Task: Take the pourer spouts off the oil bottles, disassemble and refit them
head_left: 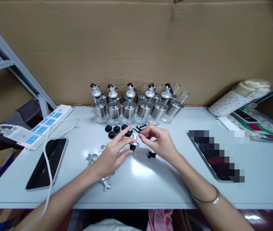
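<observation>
Above the middle of the table, my left hand point(113, 154) holds a silver pourer spout point(134, 138) between thumb and fingers. A black ribbed stopper point(132, 147) points down from the spout's flange. The thumb and fingertips of my right hand point(159, 141) are pinched at the spout's top, on a small black lever point(136, 130). Fingers partly cover where lever and spout meet. Several black stoppers point(112, 134) lie just behind my left hand. Loose silver spouts point(106, 184) lie partly beneath my left hand and wrist. Small black pieces point(151, 155) rest below my right hand.
Glass bottles with metal bands point(129, 110) stand in rows at the back, several wearing pourers. At left are a power strip point(48, 123) with a white cable and a dark tablet point(46, 163). A phone-like device point(206, 154) and a leaning white tumbler point(231, 101) are at right.
</observation>
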`<act>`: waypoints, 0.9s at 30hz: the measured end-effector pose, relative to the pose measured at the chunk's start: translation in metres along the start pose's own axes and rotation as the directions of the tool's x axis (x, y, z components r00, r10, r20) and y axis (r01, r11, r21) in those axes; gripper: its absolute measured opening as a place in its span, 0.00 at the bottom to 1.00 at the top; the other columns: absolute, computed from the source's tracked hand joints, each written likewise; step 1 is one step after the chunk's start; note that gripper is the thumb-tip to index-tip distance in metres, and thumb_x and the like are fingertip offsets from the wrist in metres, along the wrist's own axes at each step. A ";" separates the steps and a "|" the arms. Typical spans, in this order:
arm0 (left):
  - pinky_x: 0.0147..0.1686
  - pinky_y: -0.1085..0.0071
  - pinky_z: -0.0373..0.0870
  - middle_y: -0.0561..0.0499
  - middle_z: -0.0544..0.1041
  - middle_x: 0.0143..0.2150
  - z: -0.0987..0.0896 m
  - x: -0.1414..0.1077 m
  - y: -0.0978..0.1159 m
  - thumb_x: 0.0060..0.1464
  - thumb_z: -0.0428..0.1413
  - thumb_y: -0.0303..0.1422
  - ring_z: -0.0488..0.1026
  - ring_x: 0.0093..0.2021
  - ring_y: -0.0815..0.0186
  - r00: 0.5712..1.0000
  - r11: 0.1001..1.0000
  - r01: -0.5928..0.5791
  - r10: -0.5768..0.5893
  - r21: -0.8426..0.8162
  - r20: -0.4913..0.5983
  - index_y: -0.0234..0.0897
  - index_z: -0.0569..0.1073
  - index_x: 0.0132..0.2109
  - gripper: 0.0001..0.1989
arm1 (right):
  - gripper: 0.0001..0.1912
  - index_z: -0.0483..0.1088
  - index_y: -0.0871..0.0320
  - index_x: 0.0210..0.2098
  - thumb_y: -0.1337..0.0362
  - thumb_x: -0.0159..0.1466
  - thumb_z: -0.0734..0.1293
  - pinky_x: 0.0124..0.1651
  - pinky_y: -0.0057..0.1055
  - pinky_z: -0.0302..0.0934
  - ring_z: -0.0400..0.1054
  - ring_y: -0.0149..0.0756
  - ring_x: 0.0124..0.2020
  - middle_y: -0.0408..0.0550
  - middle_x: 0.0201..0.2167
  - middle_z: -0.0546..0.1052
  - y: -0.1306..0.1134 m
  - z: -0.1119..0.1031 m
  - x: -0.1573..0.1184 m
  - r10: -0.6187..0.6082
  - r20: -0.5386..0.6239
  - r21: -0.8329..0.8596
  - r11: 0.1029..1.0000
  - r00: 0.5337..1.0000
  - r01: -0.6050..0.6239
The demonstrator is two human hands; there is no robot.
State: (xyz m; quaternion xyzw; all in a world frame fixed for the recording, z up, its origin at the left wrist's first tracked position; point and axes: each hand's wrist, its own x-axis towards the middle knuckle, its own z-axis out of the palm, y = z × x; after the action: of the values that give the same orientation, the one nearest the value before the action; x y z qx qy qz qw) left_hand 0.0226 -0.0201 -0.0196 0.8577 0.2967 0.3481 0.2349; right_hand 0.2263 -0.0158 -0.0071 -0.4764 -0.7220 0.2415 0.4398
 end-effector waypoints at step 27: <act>0.57 0.59 0.68 0.38 0.65 0.63 -0.005 -0.003 -0.002 0.62 0.49 0.26 0.65 0.62 0.57 0.996 0.993 -0.051 0.059 0.110 -0.070 0.38 0.66 0.55 0.15 | 0.19 0.69 0.60 0.49 0.53 0.66 0.62 0.29 0.29 0.65 0.67 0.32 0.24 0.47 0.26 0.74 0.004 0.008 -0.006 -0.372 0.118 -0.237 0.890 0.921 0.390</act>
State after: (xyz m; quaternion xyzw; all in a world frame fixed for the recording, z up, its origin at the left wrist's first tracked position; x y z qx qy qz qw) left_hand 0.0167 -0.0195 -0.0188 0.8637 0.2996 0.3689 0.1677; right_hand 0.2223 -0.0194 -0.0167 -0.3696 -0.8412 0.0715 0.3881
